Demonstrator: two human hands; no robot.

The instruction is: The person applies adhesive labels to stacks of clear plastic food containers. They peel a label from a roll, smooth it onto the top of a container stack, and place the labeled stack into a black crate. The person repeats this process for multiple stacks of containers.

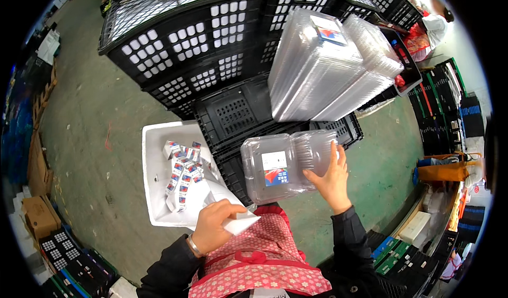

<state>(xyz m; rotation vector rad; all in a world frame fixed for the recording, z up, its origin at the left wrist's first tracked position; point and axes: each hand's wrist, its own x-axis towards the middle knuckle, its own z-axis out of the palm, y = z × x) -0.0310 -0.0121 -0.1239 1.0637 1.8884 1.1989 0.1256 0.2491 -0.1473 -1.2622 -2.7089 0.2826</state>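
My left hand [218, 224] grips a strip of white label backing paper [243, 223], which runs back into a white foam box [150, 179]. Inside that box lies a tangled strip of printed labels [182, 175]. My right hand [333, 175] has thumb and fingers spread against the right end of a nested stack of clear plastic containers [313, 151]. The nearest container [258, 155], at the left end of this stack, bears a printed label [275, 169]. Taller stacks of clear plastic containers [313, 71] stand beyond, on black plastic crates; one has a label on top.
Black crates [190, 40] filled with white items rise at the back. A black folded crate [234, 111] lies under the containers. A black bin [414, 77] is at the back right. Another person [434, 28] is at the upper right. Cardboard boxes [39, 216] lie far left.
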